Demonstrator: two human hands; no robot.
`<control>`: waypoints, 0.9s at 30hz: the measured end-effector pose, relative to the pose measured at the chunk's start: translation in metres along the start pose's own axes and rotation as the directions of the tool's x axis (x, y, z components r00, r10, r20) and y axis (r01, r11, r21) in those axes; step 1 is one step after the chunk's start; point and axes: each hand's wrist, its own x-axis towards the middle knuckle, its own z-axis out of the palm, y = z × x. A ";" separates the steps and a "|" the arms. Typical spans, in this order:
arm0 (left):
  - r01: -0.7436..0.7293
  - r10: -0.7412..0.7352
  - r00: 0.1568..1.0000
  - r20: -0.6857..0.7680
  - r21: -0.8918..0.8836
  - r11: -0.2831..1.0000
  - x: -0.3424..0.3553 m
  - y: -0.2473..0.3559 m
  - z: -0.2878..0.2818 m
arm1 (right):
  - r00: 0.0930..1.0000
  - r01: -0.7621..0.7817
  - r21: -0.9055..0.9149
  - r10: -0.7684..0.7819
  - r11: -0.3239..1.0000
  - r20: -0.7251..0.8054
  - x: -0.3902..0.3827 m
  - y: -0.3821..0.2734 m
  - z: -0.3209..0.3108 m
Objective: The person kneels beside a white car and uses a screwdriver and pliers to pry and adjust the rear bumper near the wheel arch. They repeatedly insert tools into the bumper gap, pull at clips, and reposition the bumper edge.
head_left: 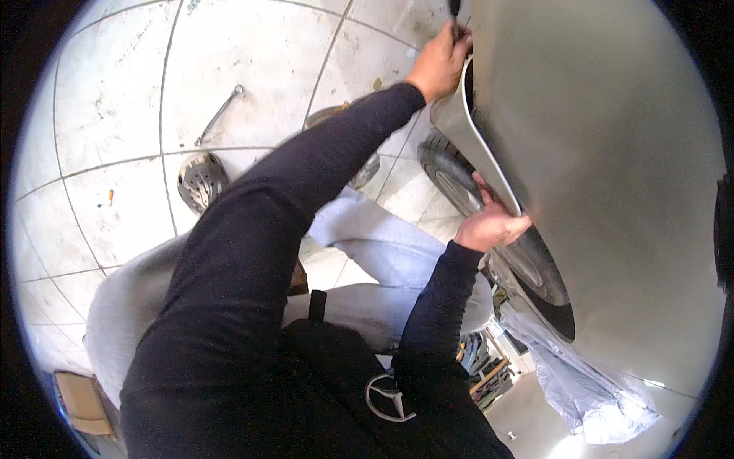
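Arch lip lies between my two hands, long axis slanting from upper left to lower right: left hand near its far end, right hand lower down, nearer my body. Right hand curled round lip, thumb toward panel, other fingers partly hidden. Left hand mostly closed round dark handle; can't tell whether it also touches lip. Tyre behind lip. Wrench on floor, well left.

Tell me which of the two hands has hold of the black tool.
The left hand, the one higher in the picture, grips the black tool; the right hand instead grips the pale curved edge.
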 end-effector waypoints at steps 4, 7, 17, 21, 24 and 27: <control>-0.249 -0.105 0.657 0.747 0.346 0.905 0.076 -0.023 -0.020 | 0.998 0.044 0.018 -0.044 0.999 0.049 0.001 0.000 0.009; -0.226 -0.344 0.339 0.876 0.431 0.874 0.117 -0.016 -0.017 | 0.999 0.010 0.040 -0.012 0.999 0.048 0.003 0.000 0.009; -0.052 0.035 0.963 0.268 0.054 0.997 0.023 -0.003 -0.002 | 1.000 0.010 -0.011 -0.010 1.000 0.016 -0.001 0.000 0.002; -0.408 -0.010 0.567 0.824 0.292 0.865 0.097 -0.030 -0.023 | 0.993 0.022 0.055 -0.028 0.998 0.113 0.003 0.000 0.006; -0.390 0.021 0.626 0.780 0.290 0.874 0.086 -0.035 -0.026 | 0.995 0.006 0.044 -0.011 0.999 0.103 0.004 0.005 0.003; -0.017 -0.023 0.880 0.474 0.081 0.997 0.047 -0.025 -0.009 | 0.997 0.026 0.043 -0.029 0.999 0.064 0.003 0.004 0.008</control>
